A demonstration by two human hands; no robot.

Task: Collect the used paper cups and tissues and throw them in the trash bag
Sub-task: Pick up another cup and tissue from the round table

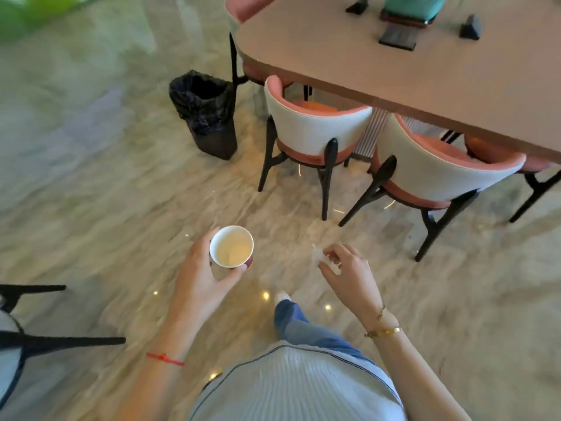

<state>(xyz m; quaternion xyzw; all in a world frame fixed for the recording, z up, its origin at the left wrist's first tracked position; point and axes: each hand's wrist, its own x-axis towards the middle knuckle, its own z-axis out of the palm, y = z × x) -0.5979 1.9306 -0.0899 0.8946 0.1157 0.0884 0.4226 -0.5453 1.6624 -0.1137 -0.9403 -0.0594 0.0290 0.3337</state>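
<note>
My left hand [202, 268] holds a paper cup [231, 246] upright, white inside with a red outer wall, and it looks empty. My right hand [349, 270] pinches a crumpled white tissue [318, 257] between its fingertips. Both hands are out in front of me above the marble floor. A bin lined with a black trash bag [204, 112] stands on the floor ahead and to the left, well beyond both hands, beside the table's corner.
A long table [364, 56] fills the upper right, with a teal box and small dark stands on it. Two white-and-pink chairs [315, 129] are tucked along its near side. Black legs of another chair [45, 338] jut in at the lower left.
</note>
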